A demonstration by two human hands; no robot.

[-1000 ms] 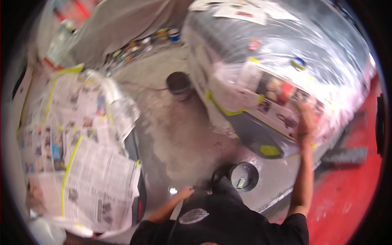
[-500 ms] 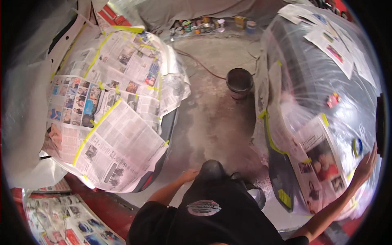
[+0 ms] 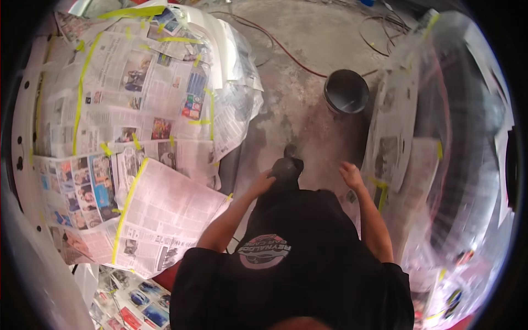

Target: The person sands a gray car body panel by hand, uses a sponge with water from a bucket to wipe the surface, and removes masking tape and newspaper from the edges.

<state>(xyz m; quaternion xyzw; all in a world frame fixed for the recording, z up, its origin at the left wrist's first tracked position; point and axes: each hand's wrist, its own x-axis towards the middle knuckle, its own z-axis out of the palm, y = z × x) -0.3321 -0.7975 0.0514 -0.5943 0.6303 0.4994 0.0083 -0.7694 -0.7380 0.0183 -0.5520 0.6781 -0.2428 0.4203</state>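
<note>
My left hand [image 3: 263,181] hangs beside my dark-clothed leg [image 3: 286,173], its fingers loosely bent and nothing visible in it. Over the floor to the right of that leg is my right hand [image 3: 351,175], fingers apart and empty. On the left, a car part [image 3: 223,52] is covered with newspaper sheets [image 3: 176,201] held by yellow tape [image 3: 127,206]. My right hand is nearest to the newspaper [image 3: 421,181] on the plastic-wrapped car part [image 3: 467,165] at the right, without touching it.
A black bucket [image 3: 346,92] stands on the stained concrete floor [image 3: 300,38] ahead. A reddish hose [image 3: 291,59] runs behind it, with loose coils [image 3: 379,36] farther right. Newspaper [image 3: 135,302] lies at lower left. A roll of tape [image 3: 453,301] lies on the plastic at lower right.
My right hand has come off the plastic-covered part at the right and swung in front of me. The view has shifted; the bucket looks larger, and the cans at the back are out of sight.
</note>
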